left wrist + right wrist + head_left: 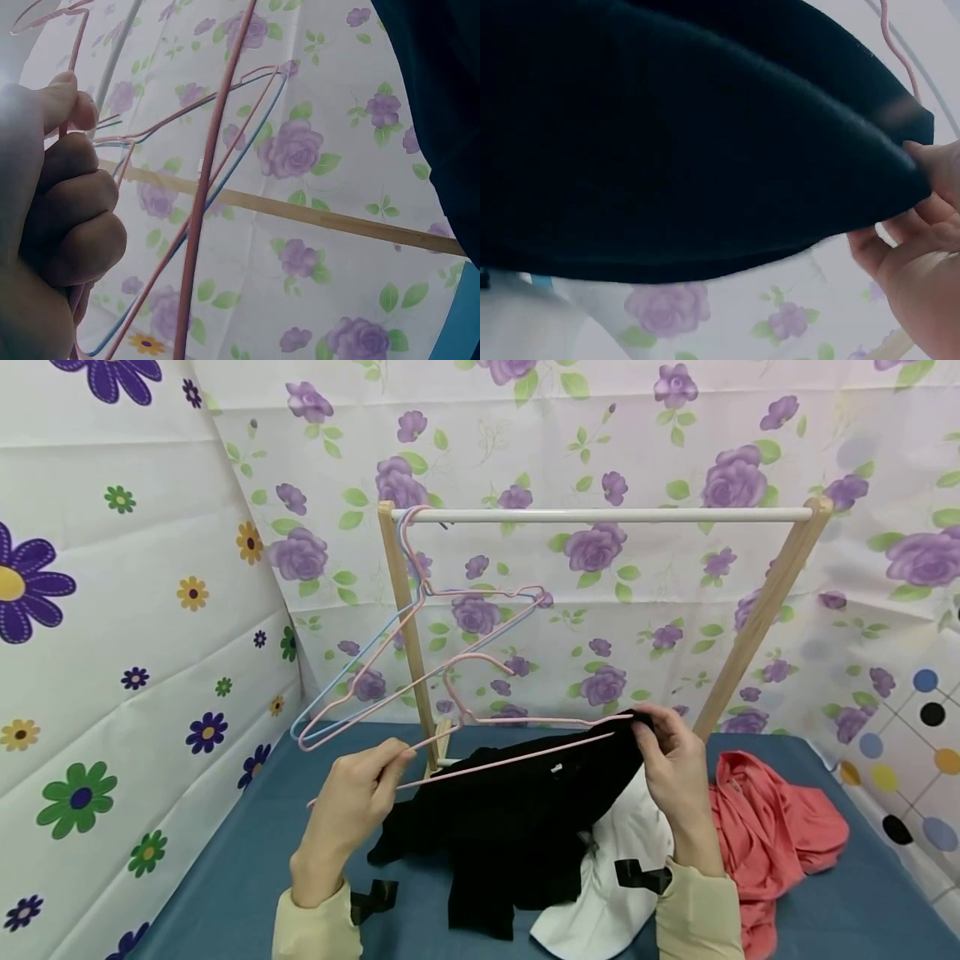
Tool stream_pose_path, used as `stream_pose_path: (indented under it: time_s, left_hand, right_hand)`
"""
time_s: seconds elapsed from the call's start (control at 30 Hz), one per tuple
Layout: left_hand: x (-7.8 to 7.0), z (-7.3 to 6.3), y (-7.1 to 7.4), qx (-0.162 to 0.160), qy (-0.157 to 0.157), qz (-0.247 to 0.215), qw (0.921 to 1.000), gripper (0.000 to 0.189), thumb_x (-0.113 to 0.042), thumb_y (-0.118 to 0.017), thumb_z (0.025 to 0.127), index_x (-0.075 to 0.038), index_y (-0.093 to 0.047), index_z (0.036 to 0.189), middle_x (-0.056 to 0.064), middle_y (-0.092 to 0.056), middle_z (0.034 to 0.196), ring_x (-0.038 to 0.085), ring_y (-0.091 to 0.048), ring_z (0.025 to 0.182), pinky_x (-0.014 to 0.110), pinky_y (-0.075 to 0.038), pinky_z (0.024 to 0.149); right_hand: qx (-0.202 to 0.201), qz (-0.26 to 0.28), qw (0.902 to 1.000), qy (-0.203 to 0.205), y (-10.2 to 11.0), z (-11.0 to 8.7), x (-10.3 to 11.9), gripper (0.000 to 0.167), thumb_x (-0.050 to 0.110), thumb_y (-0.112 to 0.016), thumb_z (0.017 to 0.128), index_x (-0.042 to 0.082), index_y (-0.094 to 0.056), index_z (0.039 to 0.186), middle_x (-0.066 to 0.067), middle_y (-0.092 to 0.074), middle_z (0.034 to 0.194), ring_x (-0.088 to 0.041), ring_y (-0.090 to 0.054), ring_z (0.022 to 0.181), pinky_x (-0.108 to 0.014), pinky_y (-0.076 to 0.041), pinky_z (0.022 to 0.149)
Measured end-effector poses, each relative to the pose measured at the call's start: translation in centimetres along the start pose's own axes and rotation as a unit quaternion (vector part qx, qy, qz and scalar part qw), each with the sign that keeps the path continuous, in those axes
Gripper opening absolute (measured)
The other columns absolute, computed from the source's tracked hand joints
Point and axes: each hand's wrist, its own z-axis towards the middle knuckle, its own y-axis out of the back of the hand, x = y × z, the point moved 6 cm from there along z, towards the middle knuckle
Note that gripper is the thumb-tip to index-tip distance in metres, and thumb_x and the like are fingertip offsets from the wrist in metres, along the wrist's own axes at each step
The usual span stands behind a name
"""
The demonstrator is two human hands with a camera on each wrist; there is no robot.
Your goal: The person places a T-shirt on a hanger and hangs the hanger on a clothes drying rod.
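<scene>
My left hand (pixel 356 810) grips one arm of a pink hanger (pixel 510 763), its fingers curled round the wire, as the left wrist view also shows. The hanger's other end goes into a black garment (pixel 517 827). At that end my right hand (pixel 672 764) pinches the garment's upper corner together with the hanger tip inside it. In the right wrist view the black cloth (pixel 705 142) hangs from the fingertips and hides the tip. The rest of the garment droops onto the blue table, with a small white label near its upper edge.
A rack with a white rail (pixel 600 516) and wooden legs (pixel 761 618) stands behind. A blue hanger (pixel 352 664) and another pink hanger (pixel 375 672) hang at its left end. On the blue table (pixel 225 877) lie a white garment (pixel 611 881) and a coral garment (pixel 780 827).
</scene>
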Motion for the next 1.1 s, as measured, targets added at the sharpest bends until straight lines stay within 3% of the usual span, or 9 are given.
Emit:
stream_pose_path:
  time_s: [0.2, 0.27, 0.4, 0.53, 0.77, 0.83, 0.93, 1.07, 1.1]
  left_hand:
    - [0.7, -0.1, 0.5, -0.038, 0.003, 0.006, 0.9993, 0.019, -0.006, -0.060, 0.097, -0.017, -0.057, 0.081, -0.012, -0.032, 0.061, 0.001, -0.026, 0.047, 0.016, -0.023, 0.045]
    - [0.9, -0.1, 0.7, -0.049, 0.003, 0.010, 0.9988, 0.019, -0.006, -0.060, 0.097, -0.017, -0.058, 0.082, -0.012, -0.033, 0.061, 0.001, -0.027, 0.047, 0.016, -0.024, 0.045]
    - [1.3, -0.2, 1.0, -0.059, 0.009, 0.016, 0.9981, 0.016, -0.006, -0.061, 0.096, -0.016, -0.060, 0.084, -0.012, -0.034, 0.062, 0.001, -0.028, 0.047, 0.016, -0.025, 0.045]
    - [1.4, -0.3, 1.1, -0.060, 0.012, 0.027, 0.9978, 0.017, -0.005, -0.062, 0.095, -0.016, -0.059, 0.083, -0.012, -0.034, 0.062, 0.001, -0.028, 0.047, 0.017, -0.025, 0.045]
    - [1.5, -0.3, 1.0, -0.059, 0.018, 0.038, 0.9974, 0.018, -0.003, -0.065, 0.093, -0.016, -0.059, 0.082, -0.012, -0.034, 0.061, 0.001, -0.029, 0.047, 0.018, -0.027, 0.045]
    - [1.5, -0.4, 1.1, -0.062, 0.018, 0.040, 0.9971, 0.017, -0.002, -0.065, 0.092, -0.016, -0.060, 0.083, -0.012, -0.034, 0.061, 0.001, -0.029, 0.047, 0.018, -0.026, 0.044]
    - [1.5, -0.4, 1.1, -0.062, 0.020, 0.042, 0.9970, 0.017, -0.001, -0.066, 0.092, -0.015, -0.061, 0.084, -0.013, -0.033, 0.061, 0.001, -0.028, 0.047, 0.018, -0.026, 0.044]
    - [1.5, -0.4, 1.0, -0.059, 0.019, 0.044, 0.9971, 0.017, -0.002, -0.065, 0.092, -0.015, -0.060, 0.083, -0.013, -0.033, 0.061, 0.001, -0.029, 0.047, 0.017, -0.026, 0.045]
    - [1.5, -0.4, 1.0, -0.058, 0.018, 0.044, 0.9972, 0.017, -0.002, -0.065, 0.093, -0.015, -0.060, 0.082, -0.013, -0.034, 0.061, 0.001, -0.029, 0.047, 0.017, -0.027, 0.045]
  right_hand:
    - [0.013, 0.086, 0.9954, 0.041, -0.3, 0.0, 0.1, 0.021, -0.016, -0.052, 0.094, -0.019, -0.058, 0.114, -0.003, -0.068, 0.107, -0.010, -0.065, 0.089, -0.018, -0.049, 0.075]
    - [0.013, 0.088, 0.9951, 0.044, -0.4, 0.0, 0.3, 0.021, -0.014, -0.053, 0.094, -0.017, -0.059, 0.114, -0.003, -0.068, 0.109, -0.010, -0.066, 0.089, -0.018, -0.049, 0.074]
    - [0.016, 0.067, 0.9969, 0.038, -0.5, 0.0, 0.6, 0.024, -0.016, -0.055, 0.092, -0.013, -0.061, 0.116, -0.004, -0.069, 0.107, -0.011, -0.067, 0.084, -0.018, -0.049, 0.068]
    - [0.056, 0.013, 0.9983, -0.009, -0.5, -0.1, 0.8, 0.025, -0.009, -0.059, 0.093, -0.007, -0.063, 0.118, -0.004, -0.068, 0.101, -0.009, -0.066, 0.079, -0.018, -0.049, 0.065]
    - [0.174, -0.026, 0.9770, -0.120, -0.4, -0.7, 0.9, 0.045, -0.006, -0.050, 0.096, 0.009, -0.052, 0.138, -0.012, -0.063, 0.114, -0.017, -0.061, 0.086, -0.024, -0.046, 0.067]
    - [0.190, -0.035, 0.9732, -0.125, -0.5, -0.7, 1.1, 0.053, -0.011, -0.045, 0.093, 0.010, -0.049, 0.142, -0.014, -0.061, 0.117, -0.018, -0.058, 0.082, -0.027, -0.044, 0.062]
    - [0.197, -0.056, 0.9708, -0.125, -0.6, -0.6, 1.5, 0.057, -0.014, -0.039, 0.092, 0.012, -0.048, 0.142, -0.016, -0.060, 0.112, -0.014, -0.048, 0.060, -0.029, -0.039, 0.049]
    - [0.185, -0.107, 0.9704, -0.113, -0.6, -0.5, 1.8, 0.053, -0.014, -0.036, 0.094, 0.011, -0.052, 0.137, -0.017, -0.062, 0.111, -0.010, -0.030, 0.042, -0.028, -0.032, 0.040]
    - [0.175, -0.122, 0.9711, -0.107, -0.5, -0.5, 1.9, 0.048, -0.013, -0.036, 0.095, 0.008, -0.053, 0.135, -0.017, -0.064, 0.111, -0.011, -0.035, 0.045, -0.027, -0.034, 0.043]
